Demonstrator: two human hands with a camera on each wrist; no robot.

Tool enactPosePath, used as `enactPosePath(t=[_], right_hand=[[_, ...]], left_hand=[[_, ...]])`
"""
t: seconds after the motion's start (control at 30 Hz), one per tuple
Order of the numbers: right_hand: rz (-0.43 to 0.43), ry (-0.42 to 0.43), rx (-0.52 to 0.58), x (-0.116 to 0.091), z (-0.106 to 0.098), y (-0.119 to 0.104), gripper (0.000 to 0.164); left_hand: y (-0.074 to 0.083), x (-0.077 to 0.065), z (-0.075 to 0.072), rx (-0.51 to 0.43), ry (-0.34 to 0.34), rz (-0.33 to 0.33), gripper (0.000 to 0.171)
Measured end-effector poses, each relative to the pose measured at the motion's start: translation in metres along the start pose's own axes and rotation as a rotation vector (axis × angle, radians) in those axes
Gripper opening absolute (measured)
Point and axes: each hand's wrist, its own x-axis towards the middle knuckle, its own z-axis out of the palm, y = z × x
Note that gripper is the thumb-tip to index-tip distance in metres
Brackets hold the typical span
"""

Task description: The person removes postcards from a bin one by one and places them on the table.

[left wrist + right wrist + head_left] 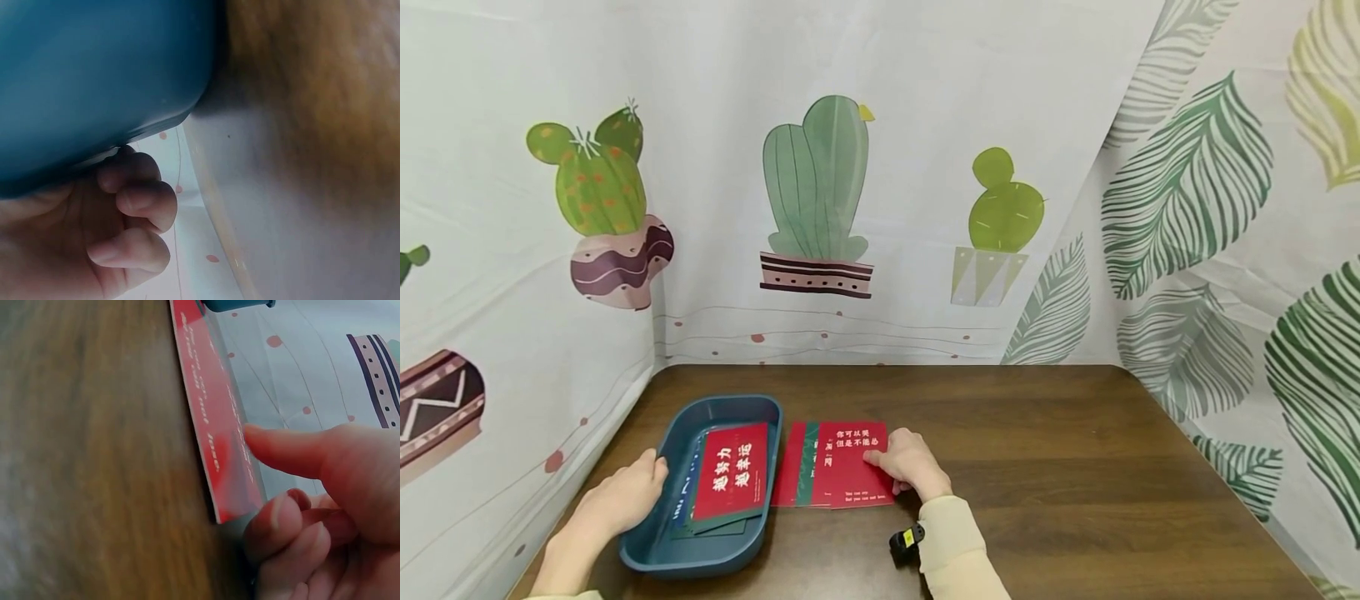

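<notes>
At the left side of the table, my left hand [628, 492] grips the near-left rim of a blue plastic tray [647, 554]. In the left wrist view, curled fingers [150, 206] show beside the tray's outer wall. A red card [748, 450] with white lettering lies in the tray on top of green and blue cards. My right hand [913, 462] pinches the right edge of another red card [857, 471] on the table. Its thumb [287, 450] is on the card's face, and its other fingers are curled at the edge. That card overlaps a green-and-red one [805, 467] beside the tray.
Brown wood-grain tabletop [1075, 467] extends to the right of the cards. Behind the table hangs a white cloth [917, 333] printed with cacti and leaves. A small black device [906, 546] sits at my right wrist.
</notes>
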Motion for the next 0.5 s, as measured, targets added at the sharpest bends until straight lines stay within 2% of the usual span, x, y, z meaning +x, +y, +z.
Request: enactPosePath(t=[0.2,0.5], right_hand=[[-0.019,-0.006,0.048,0.0,-0.005,0.0,0.039],[-0.086,0.04,0.115,-0.004,-0.012,-0.013,0.035]], left_hand=[[0.001,0.001,-0.002,0.004,0.0,-0.009,0.048],[0.001,0.001,-0.004,0.014,0.001,-0.014,0.049]])
